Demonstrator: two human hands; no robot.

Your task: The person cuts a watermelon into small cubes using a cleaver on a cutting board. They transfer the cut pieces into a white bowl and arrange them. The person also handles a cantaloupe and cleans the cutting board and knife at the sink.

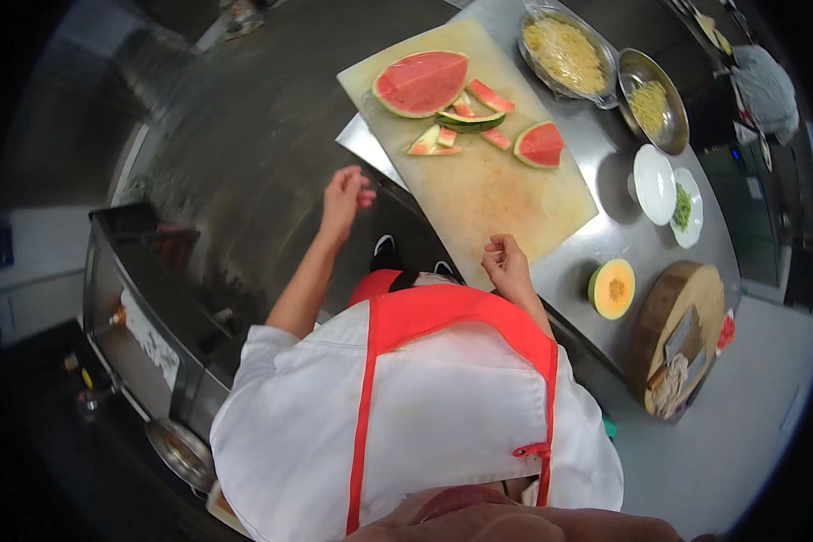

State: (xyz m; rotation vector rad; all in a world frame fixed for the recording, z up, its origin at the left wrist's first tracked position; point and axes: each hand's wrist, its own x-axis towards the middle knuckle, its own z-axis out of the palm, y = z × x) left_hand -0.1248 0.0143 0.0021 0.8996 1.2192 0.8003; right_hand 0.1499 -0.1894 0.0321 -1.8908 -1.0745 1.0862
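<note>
My left hand point(349, 192) hangs over the floor, left of the cutting board, its fingers loosely curled with nothing seen in them. Over the near end of the white plastic cutting board point(447, 203), my right hand point(505, 261) is loosely curled too, and no object shows in it. On the board's far part lie a large cut watermelon piece point(423, 82), a smaller watermelon wedge point(540, 145) and several rind strips point(471, 122). Juice stains mark the board's near part. Half a cantaloupe melon point(612, 289) sits cut side up on the steel table point(569, 261).
Beyond the board are a film-covered bowl of yellow food point(566, 55), a steel bowl of yellow shreds point(650, 108), a white bowl point(654, 184) and a dish of green shreds point(692, 228). At right, a cleaver point(681, 332) and a cloth point(669, 387) lie on a round wooden chopping block point(677, 288).
</note>
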